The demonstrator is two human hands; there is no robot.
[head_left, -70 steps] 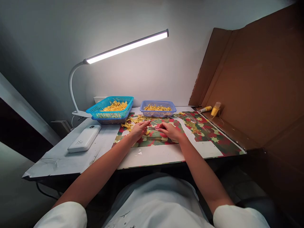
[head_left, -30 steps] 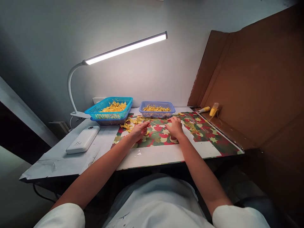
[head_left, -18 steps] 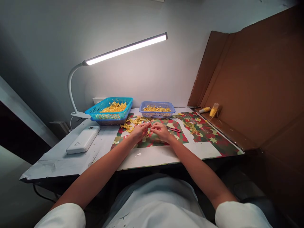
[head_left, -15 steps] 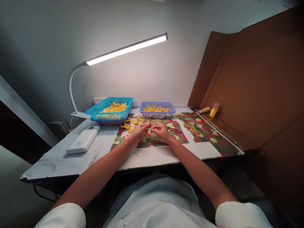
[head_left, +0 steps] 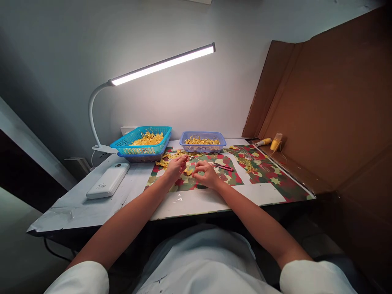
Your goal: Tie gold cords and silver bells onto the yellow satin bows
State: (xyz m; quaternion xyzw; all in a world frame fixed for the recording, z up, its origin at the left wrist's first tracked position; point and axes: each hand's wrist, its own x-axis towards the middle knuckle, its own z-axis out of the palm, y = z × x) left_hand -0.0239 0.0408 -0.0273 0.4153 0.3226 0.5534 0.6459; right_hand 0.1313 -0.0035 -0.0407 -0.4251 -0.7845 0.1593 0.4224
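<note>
My left hand [head_left: 177, 168] is held over the camouflage-patterned mat, thumb and fingers pinched together. What sits in the pinch is too small to name; tiny shiny bits show by the fingertips. Just to its right, my right hand [head_left: 207, 174] has its fingers curled in, and any thing between them cannot be made out. A yellow ribbon-like piece [head_left: 188, 172] lies between the two hands, close to the right fingertips. Beside my right hand, a slim tool with a pink and dark handle [head_left: 225, 167] rests on the mat; its tip is partly hidden.
Behind the hands stand a turquoise basket [head_left: 114, 146] of yellow pieces and a purple basket [head_left: 202, 150] of golden pieces. A white power bank [head_left: 108, 181] lies left. Golden strands [head_left: 247, 165], yellow-capped bottles [head_left: 276, 141] and cardboard [head_left: 324, 106] are right. A lamp [head_left: 162, 65] shines above.
My right hand laid the slim tool down on the mat's right side, then came to my left fingertips. Since then the hands have parted slightly, the right one moving a little toward me.
</note>
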